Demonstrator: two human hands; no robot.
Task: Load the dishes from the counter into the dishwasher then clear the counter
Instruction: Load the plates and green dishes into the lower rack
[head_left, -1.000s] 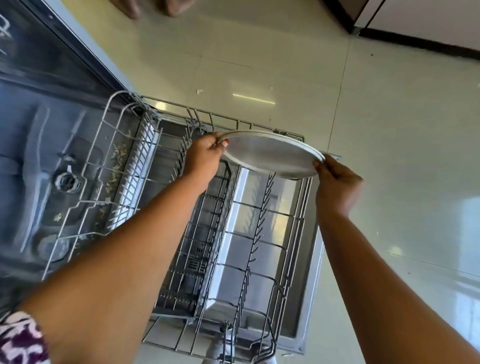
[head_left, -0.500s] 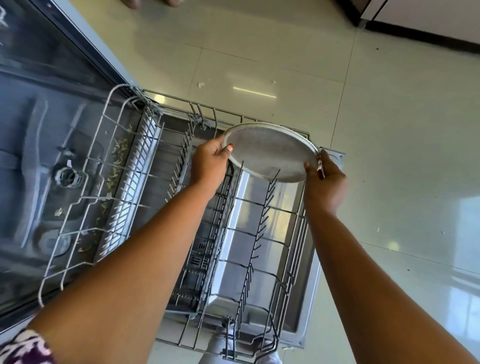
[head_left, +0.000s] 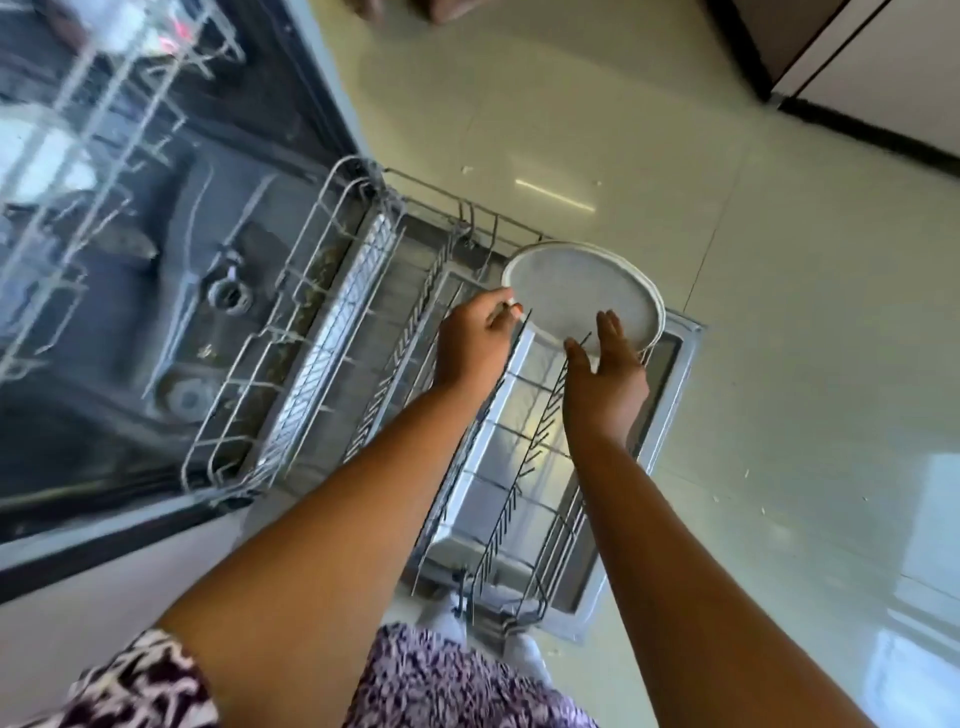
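Observation:
A round white plate (head_left: 576, 296) stands tilted on edge among the tines at the far end of the pulled-out lower rack (head_left: 291, 332) of the dishwasher. My left hand (head_left: 475, 338) pinches the plate's left rim with its fingertips. My right hand (head_left: 608, 374) is just in front of the plate's lower right part, fingers straight and spread, holding nothing. Whether it touches the plate is unclear.
The dishwasher door (head_left: 670, 395) lies open flat under the rack. Bits of food lie along the rack's left side. The upper rack (head_left: 104, 104) juts out at top left, blurred. Another person's feet (head_left: 415, 8) stand on the tiled floor; a cabinet (head_left: 857, 67) is at top right.
The plate went from flat in both hands to tilted on edge in the rack. My right hand let go of its rim and opened. The view pulled back.

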